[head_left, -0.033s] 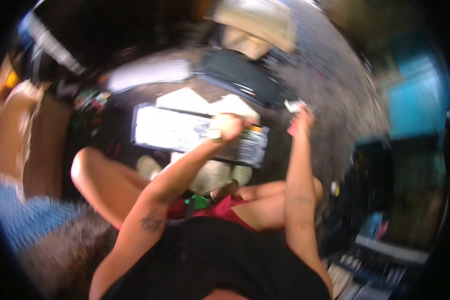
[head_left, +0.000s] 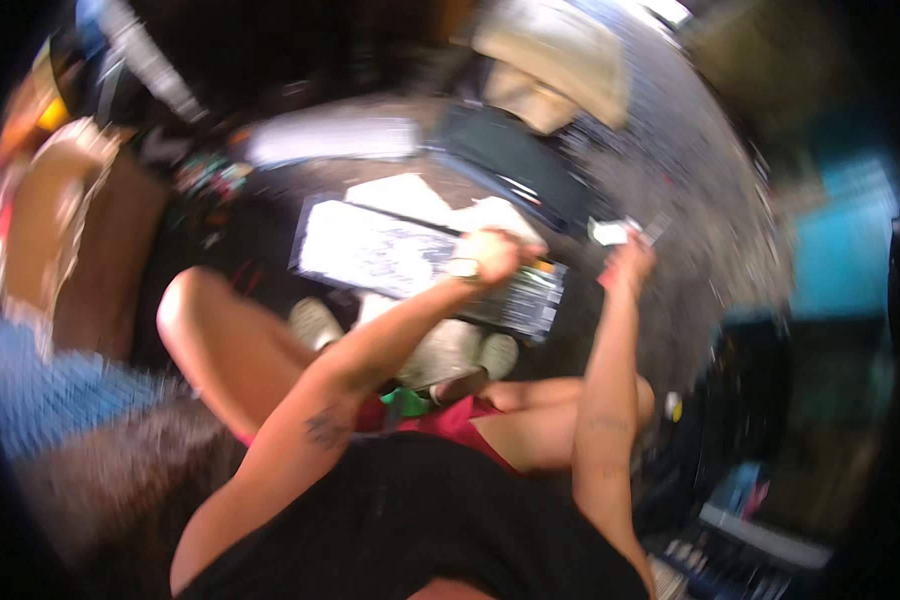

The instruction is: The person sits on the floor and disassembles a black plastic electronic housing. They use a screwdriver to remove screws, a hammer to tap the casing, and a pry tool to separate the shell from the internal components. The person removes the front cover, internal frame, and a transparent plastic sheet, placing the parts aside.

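A flat rectangular panel [head_left: 375, 243] with a dark frame and bright glare lies across in front of my feet. My left hand [head_left: 495, 252], wearing a watch [head_left: 462, 268], is closed over its far edge, towards the right end. Its fingertips are blurred. To the right of the panel, my right hand [head_left: 630, 262] is raised and closed around something. A small white piece [head_left: 608, 232] sticks out on its left side, a thin grey part on the right and a bit of red below. Blur hides what these parts belong to.
Pale flat sheets [head_left: 400, 195] lie beyond the panel. Behind them are a long white piece [head_left: 335, 138] and a black case-like object [head_left: 510, 160]. A cardboard box [head_left: 110, 250] stands at left. Dark equipment [head_left: 750, 420] stands at right.
The whole view has shifted, so most things sit further right in the picture. Both hands keep their places relative to the panel.
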`<state>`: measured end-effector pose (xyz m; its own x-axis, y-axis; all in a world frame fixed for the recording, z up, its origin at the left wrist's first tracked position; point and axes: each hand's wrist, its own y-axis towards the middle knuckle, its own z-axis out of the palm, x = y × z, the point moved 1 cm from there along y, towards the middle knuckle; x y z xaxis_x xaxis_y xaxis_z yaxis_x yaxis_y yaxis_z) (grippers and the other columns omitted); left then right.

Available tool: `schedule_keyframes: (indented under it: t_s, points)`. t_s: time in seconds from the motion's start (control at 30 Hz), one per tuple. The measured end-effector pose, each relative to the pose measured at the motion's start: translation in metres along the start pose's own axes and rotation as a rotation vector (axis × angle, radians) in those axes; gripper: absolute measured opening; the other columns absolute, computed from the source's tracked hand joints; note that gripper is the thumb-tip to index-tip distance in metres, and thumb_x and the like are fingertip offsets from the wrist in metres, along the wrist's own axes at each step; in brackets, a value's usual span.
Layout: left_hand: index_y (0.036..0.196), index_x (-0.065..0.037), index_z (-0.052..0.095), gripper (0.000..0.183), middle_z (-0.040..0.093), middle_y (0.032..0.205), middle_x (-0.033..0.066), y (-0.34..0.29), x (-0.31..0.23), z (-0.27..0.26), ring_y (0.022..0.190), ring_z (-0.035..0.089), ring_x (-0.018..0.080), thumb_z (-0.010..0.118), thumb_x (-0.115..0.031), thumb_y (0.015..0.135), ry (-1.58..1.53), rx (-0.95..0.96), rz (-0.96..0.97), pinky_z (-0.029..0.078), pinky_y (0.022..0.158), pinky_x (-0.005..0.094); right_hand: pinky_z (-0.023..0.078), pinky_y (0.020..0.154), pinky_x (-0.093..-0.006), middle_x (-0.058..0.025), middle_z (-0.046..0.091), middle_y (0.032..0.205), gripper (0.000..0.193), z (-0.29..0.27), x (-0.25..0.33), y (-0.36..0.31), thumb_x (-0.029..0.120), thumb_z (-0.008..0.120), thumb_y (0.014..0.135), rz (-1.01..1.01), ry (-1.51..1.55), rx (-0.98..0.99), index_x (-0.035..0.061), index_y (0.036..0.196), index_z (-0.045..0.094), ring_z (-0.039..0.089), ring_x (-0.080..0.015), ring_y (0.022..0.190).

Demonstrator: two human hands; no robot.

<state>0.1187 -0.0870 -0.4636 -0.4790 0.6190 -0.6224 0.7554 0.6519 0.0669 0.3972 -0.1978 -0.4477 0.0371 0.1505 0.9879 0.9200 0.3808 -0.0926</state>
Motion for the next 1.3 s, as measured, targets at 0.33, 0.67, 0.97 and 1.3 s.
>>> schedule_keyframes:
  t_s: [0.33,0.67,0.97,1.3]
  points:
    - [0.110,-0.006,0.074,0.038,0.072,0.086,0.0032,-0.040,-0.012,-0.093,0.073,0.067,0.0124,0.062,-0.042,0.104,-1.093,-0.066,-0.055,0.056,0.064,0.0292,0.034,0.039,-0.0208,-0.0042,0.058,0.073,0.015,0.083,0.075,-0.199,0.016,0.061,0.104,0.073,0.063,0.678,0.0023,0.105,0.065,0.044,-0.0057,0.044]
    - [0.115,-0.006,0.067,0.026,0.067,0.097,0.0089,-0.253,0.236,-0.463,0.094,0.067,0.0239,0.064,-0.019,0.093,0.580,-0.649,-0.485,0.053,0.082,0.0389,0.034,0.042,-0.0227,0.0000,0.060,0.072,0.026,0.023,0.024,-0.149,0.017,0.064,0.102,0.053,-0.345,0.514,0.0060,0.125,0.069,0.044,-0.0043,0.048]
    - [0.138,-0.003,0.056,0.040,0.062,0.131,0.0141,-0.313,0.369,-0.554,0.116,0.064,0.0259,0.053,-0.022,0.104,0.498,-0.127,-0.846,0.050,0.102,0.0388,0.055,0.077,-0.0372,-0.0081,0.064,0.095,0.053,-0.011,0.018,-0.133,-0.003,0.067,0.081,-0.310,-0.796,0.491,0.0030,0.132,0.058,0.065,-0.0223,0.085]
    - [0.137,-0.011,0.063,0.051,0.066,0.133,0.0161,-0.132,0.073,-0.218,0.125,0.062,0.0328,0.073,-0.008,0.087,0.316,0.065,0.167,0.048,0.107,0.0403,0.057,0.089,-0.0444,-0.0184,0.075,0.103,0.026,0.017,0.109,-0.124,0.014,0.069,0.086,-0.394,-1.133,0.676,0.0061,0.111,0.072,0.073,-0.0363,0.100]
